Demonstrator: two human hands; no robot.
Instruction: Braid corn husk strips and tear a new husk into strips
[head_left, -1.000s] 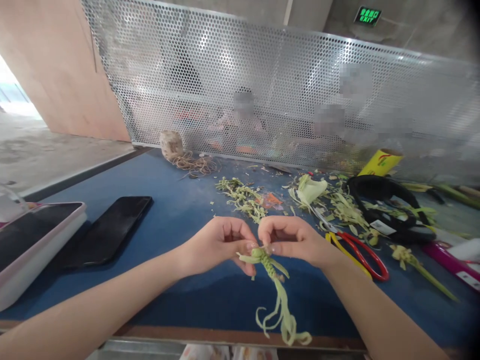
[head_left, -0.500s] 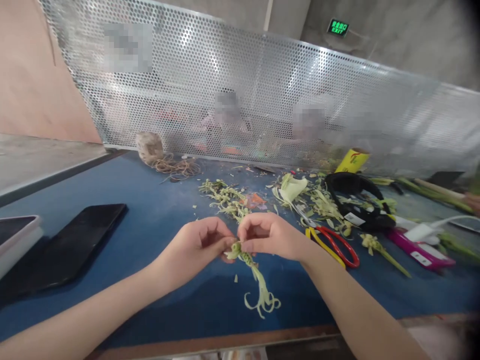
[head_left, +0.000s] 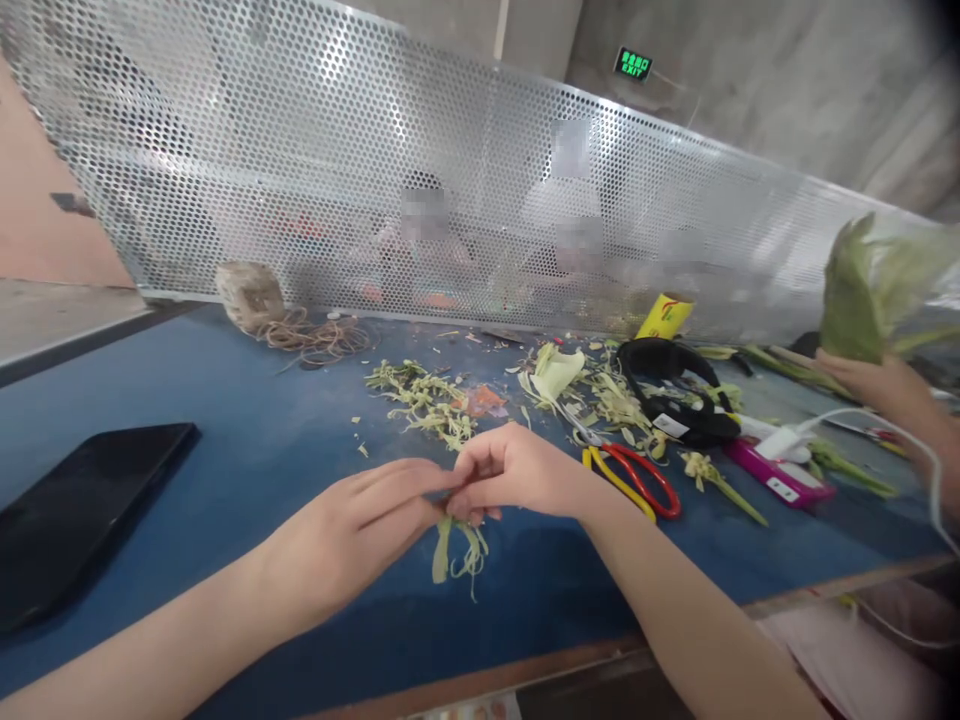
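My left hand (head_left: 352, 535) and my right hand (head_left: 510, 470) meet over the blue table (head_left: 247, 440), both pinching the top of a plaited strip of green leaf (head_left: 457, 550). Its loose pale ends hang below my fingers. The left fingers lie stretched along the piece, pressed together; the right fingers are curled in a pinch. The plaited part itself is mostly hidden by my hands. Red and yellow scissors (head_left: 637, 475) lie just right of my right hand.
Leaf scraps (head_left: 427, 400) litter the table's middle. A black phone (head_left: 71, 515) lies at left, a twine ball (head_left: 251, 295) at the back, black headphones (head_left: 675, 385), a pink device (head_left: 772, 475) at right. Another person's hand (head_left: 874, 380) holds green leaves. A perforated metal screen (head_left: 450, 190) stands behind.
The view has swung right. My left fingers have straightened over the plait, which now hangs shorter below my hands. Another person's hand with leaves has come into view at right.
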